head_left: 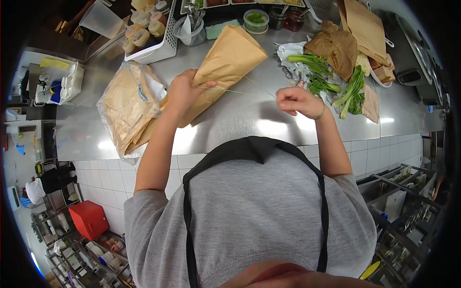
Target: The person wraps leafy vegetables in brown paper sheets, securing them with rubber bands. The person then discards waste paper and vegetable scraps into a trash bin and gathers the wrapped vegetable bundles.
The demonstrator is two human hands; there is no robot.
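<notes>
My left hand (184, 92) grips the narrow end of a brown paper bag (229, 56) that lies on the steel counter (240, 117). A thin pale-green strand (230, 90) runs taut from that hand across to my right hand (297, 101), whose fingers are pinched on its other end. The right hand hovers just above the counter, beside a pile of leafy green vegetables (331, 84) on crumpled paper.
A clear plastic bag of brown paper bags (126, 105) lies left of my left hand. Further brown bags (357, 33) sit at the back right. A white rack of sauce bottles (146, 29), a utensil cup (190, 29) and small tubs (256, 20) line the back.
</notes>
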